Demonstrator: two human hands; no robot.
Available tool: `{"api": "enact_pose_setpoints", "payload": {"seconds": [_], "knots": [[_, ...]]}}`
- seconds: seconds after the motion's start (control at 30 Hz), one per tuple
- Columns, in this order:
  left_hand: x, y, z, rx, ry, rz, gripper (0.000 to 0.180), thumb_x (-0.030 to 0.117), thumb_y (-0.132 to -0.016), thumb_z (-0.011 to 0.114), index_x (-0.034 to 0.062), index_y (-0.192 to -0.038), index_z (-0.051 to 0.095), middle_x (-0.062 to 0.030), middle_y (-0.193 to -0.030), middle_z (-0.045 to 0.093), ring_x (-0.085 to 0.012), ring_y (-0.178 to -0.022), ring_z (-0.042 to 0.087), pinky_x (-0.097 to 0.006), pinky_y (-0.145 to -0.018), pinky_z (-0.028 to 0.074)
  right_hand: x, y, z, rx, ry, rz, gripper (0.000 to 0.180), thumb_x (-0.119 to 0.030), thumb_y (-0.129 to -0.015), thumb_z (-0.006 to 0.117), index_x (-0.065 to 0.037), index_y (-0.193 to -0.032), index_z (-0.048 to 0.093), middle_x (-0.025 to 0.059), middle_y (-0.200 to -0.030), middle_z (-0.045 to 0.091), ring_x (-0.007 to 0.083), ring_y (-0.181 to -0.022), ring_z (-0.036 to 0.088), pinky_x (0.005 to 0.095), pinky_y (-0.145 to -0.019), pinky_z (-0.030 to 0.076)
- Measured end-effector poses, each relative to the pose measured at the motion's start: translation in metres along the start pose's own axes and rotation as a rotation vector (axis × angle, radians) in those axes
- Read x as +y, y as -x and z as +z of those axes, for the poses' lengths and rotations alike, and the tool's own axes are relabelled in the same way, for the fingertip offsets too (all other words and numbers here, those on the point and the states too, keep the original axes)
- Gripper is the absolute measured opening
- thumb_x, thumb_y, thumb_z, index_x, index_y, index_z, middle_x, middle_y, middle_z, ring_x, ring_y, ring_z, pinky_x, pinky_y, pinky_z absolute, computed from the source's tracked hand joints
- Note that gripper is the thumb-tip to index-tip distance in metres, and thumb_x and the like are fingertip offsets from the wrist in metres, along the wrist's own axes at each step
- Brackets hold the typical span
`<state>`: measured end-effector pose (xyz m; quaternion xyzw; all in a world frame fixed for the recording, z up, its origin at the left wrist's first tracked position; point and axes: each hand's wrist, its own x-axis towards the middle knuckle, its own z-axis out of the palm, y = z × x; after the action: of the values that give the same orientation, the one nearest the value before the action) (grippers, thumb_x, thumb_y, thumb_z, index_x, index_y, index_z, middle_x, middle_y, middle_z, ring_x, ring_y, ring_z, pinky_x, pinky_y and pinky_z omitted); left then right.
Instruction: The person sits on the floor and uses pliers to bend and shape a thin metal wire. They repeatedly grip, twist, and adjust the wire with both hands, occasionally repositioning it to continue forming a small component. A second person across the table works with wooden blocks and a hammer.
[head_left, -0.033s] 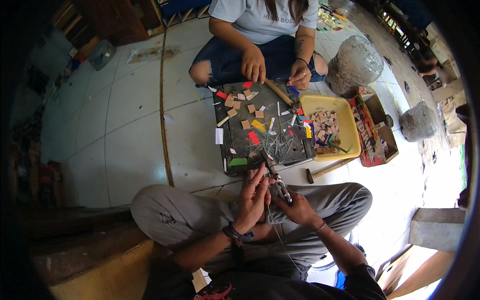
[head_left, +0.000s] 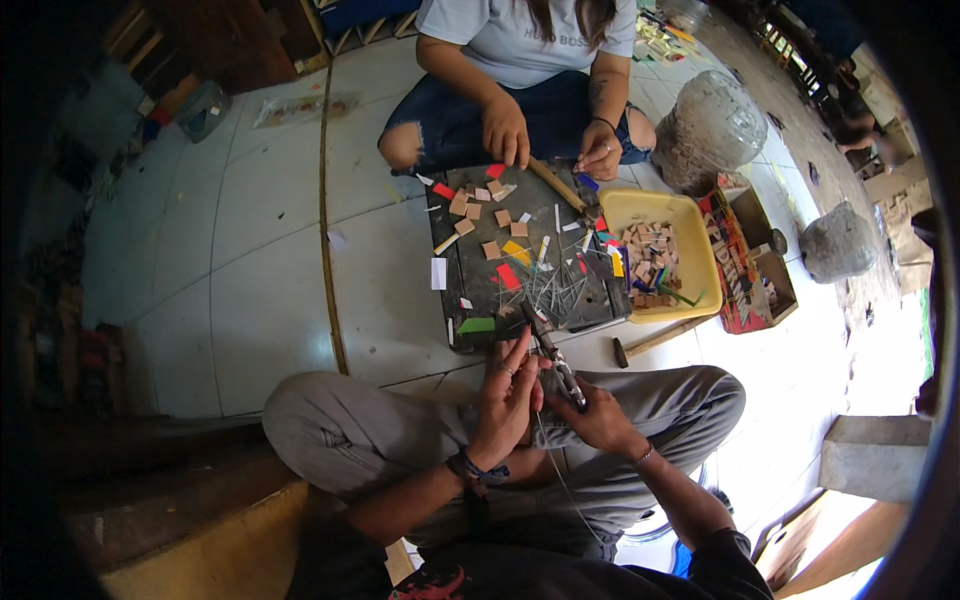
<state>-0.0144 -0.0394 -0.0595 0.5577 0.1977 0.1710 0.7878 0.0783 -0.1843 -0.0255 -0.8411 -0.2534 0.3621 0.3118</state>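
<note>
My right hand (head_left: 601, 415) is closed around the handles of dark metal pliers (head_left: 553, 352), whose jaws point away over the near edge of the black work board (head_left: 470, 290). Beside the pliers, my left hand (head_left: 505, 395) pinches a thin wire (head_left: 556, 472) that trails down across my lap. Where the wire meets the pliers is partly hidden by my fingers. Cut wire pieces (head_left: 555, 290) lie scattered just past the jaws, with a green strip (head_left: 477, 324) near the board's close edge. Small wooden squares (head_left: 473, 210) and red, yellow and white scraps are spread farther back.
Across the board sits another person, one hand (head_left: 507, 130) by a wooden-handled hammer (head_left: 556, 185). A yellow basin (head_left: 712, 285) of wooden squares stands at the right, beside an open box (head_left: 775, 290). Another hammer (head_left: 655, 342) lies on the tiles. Full plastic bags (head_left: 708, 130) stand farther right.
</note>
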Motion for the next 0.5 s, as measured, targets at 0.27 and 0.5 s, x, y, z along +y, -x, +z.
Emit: {"api": "enact_pose_setpoints", "payload": {"seconds": [0.27,0.5], "knots": [[-0.006,0.0,-0.002,0.054,0.079,-0.031,0.053,0.019,-0.105,0.052,0.011,-0.154,0.033,-0.0058,-0.11,0.063,-0.0037,-0.067,0.049,-0.021,-0.057,0.045,0.0,0.0,-0.006,0.346,0.233,-0.24,0.036,-0.03,-0.088,0.07,0.0,-0.093,0.05,0.0261,-0.076,0.061,0.0458,-0.077,0.062,0.0512,-0.064,0.047],[0.002,-0.001,0.0,0.044,0.102,-0.091,0.052,0.021,-0.106,0.05,0.0114,-0.154,0.033,-0.0027,-0.112,0.063,-0.0017,-0.067,0.044,-0.018,-0.058,0.04,0.006,0.001,-0.015,0.125,0.098,-0.229,0.031,-0.026,-0.089,0.067,0.0,-0.1,0.054,0.0243,-0.074,0.061,0.0447,-0.076,0.062,0.0486,-0.065,0.048]]}}
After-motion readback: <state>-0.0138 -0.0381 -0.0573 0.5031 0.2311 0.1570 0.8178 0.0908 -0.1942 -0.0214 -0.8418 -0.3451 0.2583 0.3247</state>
